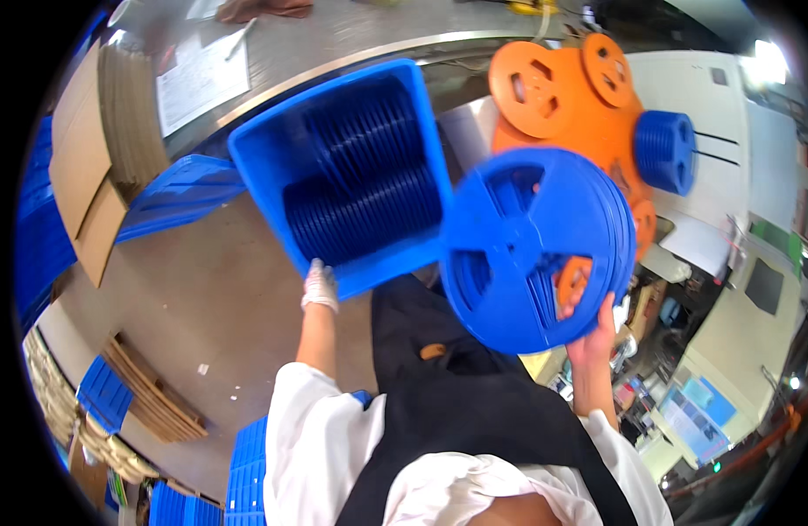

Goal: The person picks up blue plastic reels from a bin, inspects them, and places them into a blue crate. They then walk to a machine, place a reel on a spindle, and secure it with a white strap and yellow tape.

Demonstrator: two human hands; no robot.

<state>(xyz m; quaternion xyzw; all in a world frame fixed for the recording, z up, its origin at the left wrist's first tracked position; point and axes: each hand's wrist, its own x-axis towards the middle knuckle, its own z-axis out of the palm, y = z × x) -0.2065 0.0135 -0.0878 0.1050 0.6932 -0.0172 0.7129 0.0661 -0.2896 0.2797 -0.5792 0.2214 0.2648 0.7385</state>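
A blue plastic bin point(365, 279) stands tilted in front of me, with several dark blue reels point(365, 206) packed on edge in two rows inside. At its near left corner my left hand point(320, 287), in a whitish glove, grips the rim, its fingers partly hidden. Right of the bin, a stack of large blue plastic reels point(513, 250) is held up with its flat face and cut-out windows toward me. My right hand point(592, 337) is closed on the lower right edge of that stack, fingers showing through a window and thumb along the outside.
An orange rotary fixture point(557, 92) with round orange plates stands behind the reels. Beside it, more blue reels point(664, 153) sit on rods at a white machine point(693, 79). Flat cardboard point(80, 158) is stacked at left, near a metal table point(351, 26) bearing papers point(202, 79).
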